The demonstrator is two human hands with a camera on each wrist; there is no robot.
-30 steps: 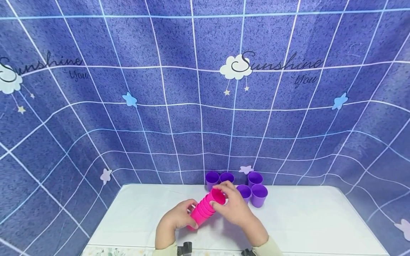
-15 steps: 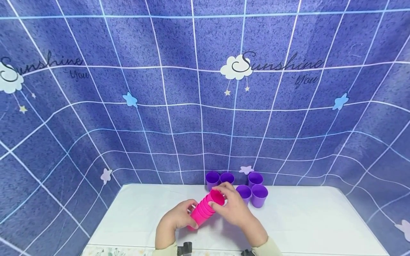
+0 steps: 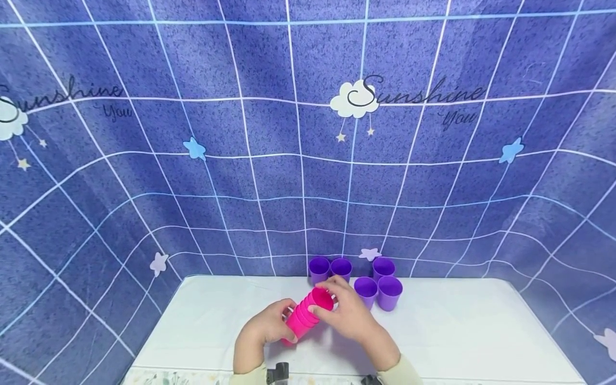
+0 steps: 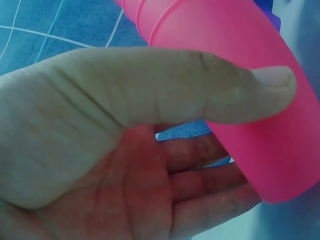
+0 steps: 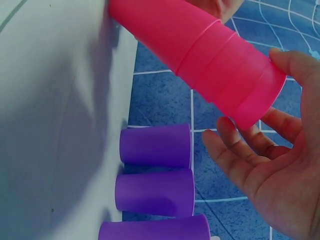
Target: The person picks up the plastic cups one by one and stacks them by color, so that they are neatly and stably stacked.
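A tilted stack of nested pink plastic cups (image 3: pixel 301 320) is between my two hands, its open end up and to the right. My left hand (image 3: pixel 267 325) grips the lowest cup near its base; in the left wrist view the thumb (image 4: pixel 240 95) lies across the pink wall (image 4: pixel 280 145), with the other fingers behind. My right hand (image 3: pixel 350 311) holds the uppermost cup (image 3: pixel 321 298) at its rim, thumb on one side and fingers on the other. Several rims show close together along the stack in the right wrist view, where the right hand (image 5: pixel 275 165) is at the rim end.
Several upright purple cups stand at the back of the white table (image 3: pixel 447 331): a pair at left (image 3: pixel 320 272) and a cluster (image 3: pixel 390 297) at right, beyond my right hand. Behind them hangs a blue grid-patterned cloth (image 3: pixel 269 214). A floral strip (image 3: pixel 178 377) runs along the front edge.
My right hand has moved slightly down and left, pushing the uppermost pink cup deeper into the stack, so the stack looks shorter. The left hand has stayed nearly still.
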